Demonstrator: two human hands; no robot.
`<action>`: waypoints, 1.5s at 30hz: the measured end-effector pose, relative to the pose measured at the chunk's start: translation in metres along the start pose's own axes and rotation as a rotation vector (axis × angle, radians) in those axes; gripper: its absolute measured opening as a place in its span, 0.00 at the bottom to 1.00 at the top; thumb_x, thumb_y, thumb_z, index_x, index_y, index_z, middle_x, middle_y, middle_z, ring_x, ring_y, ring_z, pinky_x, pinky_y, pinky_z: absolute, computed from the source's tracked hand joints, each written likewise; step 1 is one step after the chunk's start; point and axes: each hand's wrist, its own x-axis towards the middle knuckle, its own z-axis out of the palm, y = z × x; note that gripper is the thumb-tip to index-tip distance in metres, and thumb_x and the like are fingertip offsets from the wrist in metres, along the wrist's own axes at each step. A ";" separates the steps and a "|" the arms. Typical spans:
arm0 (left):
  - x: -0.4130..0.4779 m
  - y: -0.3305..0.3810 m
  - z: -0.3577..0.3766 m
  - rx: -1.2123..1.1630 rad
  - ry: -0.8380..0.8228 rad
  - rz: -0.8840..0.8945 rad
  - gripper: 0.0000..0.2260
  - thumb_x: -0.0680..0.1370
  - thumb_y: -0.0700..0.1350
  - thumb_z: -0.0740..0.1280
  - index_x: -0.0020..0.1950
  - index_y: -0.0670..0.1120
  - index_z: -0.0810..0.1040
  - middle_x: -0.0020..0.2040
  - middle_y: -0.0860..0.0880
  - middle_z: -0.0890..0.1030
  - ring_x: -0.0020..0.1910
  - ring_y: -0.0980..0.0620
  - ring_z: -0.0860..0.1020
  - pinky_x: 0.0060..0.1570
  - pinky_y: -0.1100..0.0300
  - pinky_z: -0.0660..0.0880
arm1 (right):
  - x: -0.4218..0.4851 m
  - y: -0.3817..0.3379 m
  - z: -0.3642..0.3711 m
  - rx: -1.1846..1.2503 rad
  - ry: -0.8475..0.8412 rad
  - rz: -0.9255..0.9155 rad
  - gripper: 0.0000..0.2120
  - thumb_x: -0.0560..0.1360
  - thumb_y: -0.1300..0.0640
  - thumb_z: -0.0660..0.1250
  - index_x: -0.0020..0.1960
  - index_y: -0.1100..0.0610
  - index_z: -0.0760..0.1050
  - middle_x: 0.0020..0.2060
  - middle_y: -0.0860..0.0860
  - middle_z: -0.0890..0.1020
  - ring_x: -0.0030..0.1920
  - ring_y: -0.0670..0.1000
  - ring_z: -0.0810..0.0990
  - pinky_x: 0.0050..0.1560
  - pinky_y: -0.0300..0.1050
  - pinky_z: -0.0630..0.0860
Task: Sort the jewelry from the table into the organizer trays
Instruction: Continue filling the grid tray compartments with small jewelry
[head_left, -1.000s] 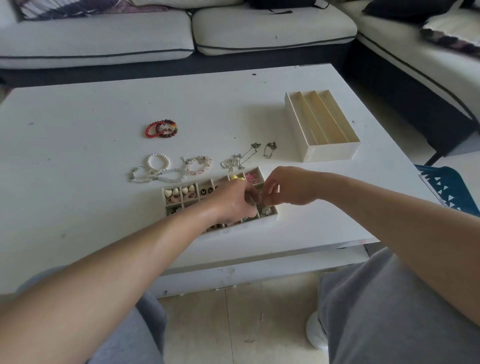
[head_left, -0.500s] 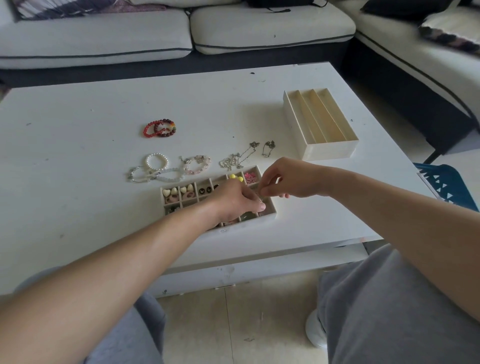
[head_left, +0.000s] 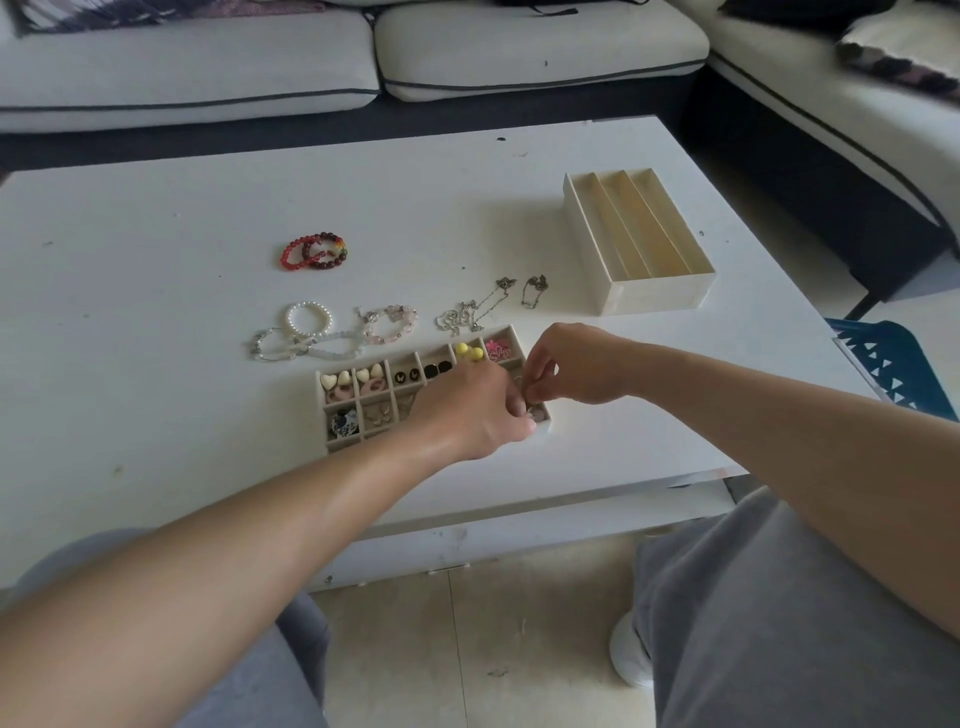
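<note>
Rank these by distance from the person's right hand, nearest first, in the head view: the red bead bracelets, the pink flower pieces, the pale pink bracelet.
1. Pink flower pieces, in the tray compartment beside the right hand.
2. Pale pink bracelet, left, behind the tray.
3. Red bead bracelets, farthest back-left.

Bracelets (head_left: 332, 341) lie behind the compartment tray (head_left: 338, 445), the slotted box (head_left: 660, 299) farther right
</note>
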 end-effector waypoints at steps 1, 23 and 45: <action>0.000 -0.001 -0.001 0.002 -0.006 0.005 0.06 0.75 0.54 0.71 0.45 0.54 0.85 0.35 0.56 0.80 0.37 0.54 0.79 0.34 0.60 0.70 | 0.000 -0.001 0.001 -0.009 0.005 0.005 0.05 0.76 0.52 0.72 0.50 0.49 0.86 0.47 0.48 0.85 0.51 0.52 0.80 0.55 0.48 0.78; 0.000 -0.005 -0.016 -0.022 -0.160 0.085 0.11 0.77 0.45 0.66 0.54 0.57 0.85 0.44 0.54 0.83 0.33 0.58 0.76 0.34 0.62 0.69 | 0.002 -0.013 0.012 -0.213 0.162 0.083 0.05 0.74 0.49 0.69 0.40 0.42 0.76 0.45 0.46 0.81 0.45 0.52 0.80 0.39 0.44 0.78; 0.006 -0.013 -0.013 0.042 -0.091 0.130 0.04 0.76 0.53 0.69 0.47 0.56 0.83 0.39 0.59 0.78 0.39 0.61 0.77 0.37 0.59 0.74 | -0.001 -0.012 0.004 -0.068 0.055 0.133 0.09 0.75 0.53 0.65 0.48 0.59 0.79 0.40 0.54 0.84 0.46 0.55 0.83 0.44 0.49 0.80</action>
